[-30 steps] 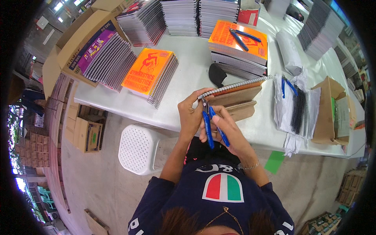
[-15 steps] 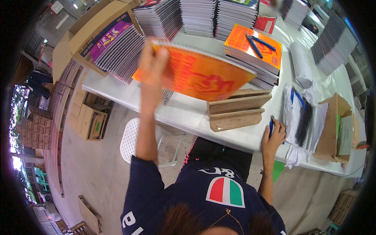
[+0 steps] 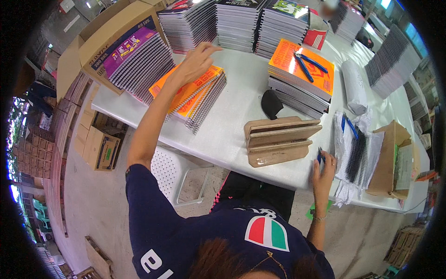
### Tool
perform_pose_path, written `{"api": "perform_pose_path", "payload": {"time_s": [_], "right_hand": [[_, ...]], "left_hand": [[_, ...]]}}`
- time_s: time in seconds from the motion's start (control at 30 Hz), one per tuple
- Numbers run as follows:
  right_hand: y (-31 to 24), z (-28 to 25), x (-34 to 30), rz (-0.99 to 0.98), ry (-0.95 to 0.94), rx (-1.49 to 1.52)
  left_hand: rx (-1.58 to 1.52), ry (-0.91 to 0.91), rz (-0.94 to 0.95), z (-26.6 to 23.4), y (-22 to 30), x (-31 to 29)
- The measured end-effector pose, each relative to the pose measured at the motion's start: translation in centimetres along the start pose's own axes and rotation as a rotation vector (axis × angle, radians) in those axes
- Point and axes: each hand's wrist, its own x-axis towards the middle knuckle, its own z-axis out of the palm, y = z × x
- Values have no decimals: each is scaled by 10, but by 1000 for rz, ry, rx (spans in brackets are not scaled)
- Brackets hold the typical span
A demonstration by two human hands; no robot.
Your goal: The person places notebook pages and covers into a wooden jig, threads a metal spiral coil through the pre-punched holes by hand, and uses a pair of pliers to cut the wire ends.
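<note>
My left hand (image 3: 196, 64) is open, fingers stretched out, just above the far end of a low pile of orange spiral-bound notebooks (image 3: 195, 95). These lie unevenly, their wire spines fanned toward the right. At the table's front edge on the right, my right hand (image 3: 324, 174) is closed on a pair of blue-handled pliers (image 3: 320, 155), mostly covered by the fingers. A brown slotted stand (image 3: 278, 142) with upright boards sits between the hands, nothing in its slots. Behind it lies a black curved piece (image 3: 271, 104), perhaps cloth.
A stack of orange-covered books (image 3: 297, 69) carries another pair of blue pliers (image 3: 304, 65). Purple notebooks (image 3: 134, 60) lean by a large carton (image 3: 111, 39). Black binding coils (image 3: 357, 156) lie on white paper beside an open cardboard box (image 3: 390, 162). A white stool (image 3: 174, 172) stands below.
The orange notebook in my left hand has gone down onto the left pile, and that hand has let go and moved away from me. My right hand keeps the pliers, slightly lower.
</note>
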Motion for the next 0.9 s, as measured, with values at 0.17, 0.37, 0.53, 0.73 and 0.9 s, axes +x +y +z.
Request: {"api": "perform_pose_path", "payload": {"time_s": [0.17,0.37,0.53,0.73,0.9], "right_hand": [[-18,-35,49,149,-41,270],[-25,-32,137,1,-94,342],[-25,-2,198,-184,156,231],[7,32,249,268,-68,428],[31,41,270,293,-230,632]], "left_hand": [[343,-96,-515,-16,-28,-75],[424,-285,-806,-10,-1,-88],[432,-165,-815,4,3,-97],[401,-124,-779,10,-2,-105],[433,-104,-776,19,5,-101]]}}
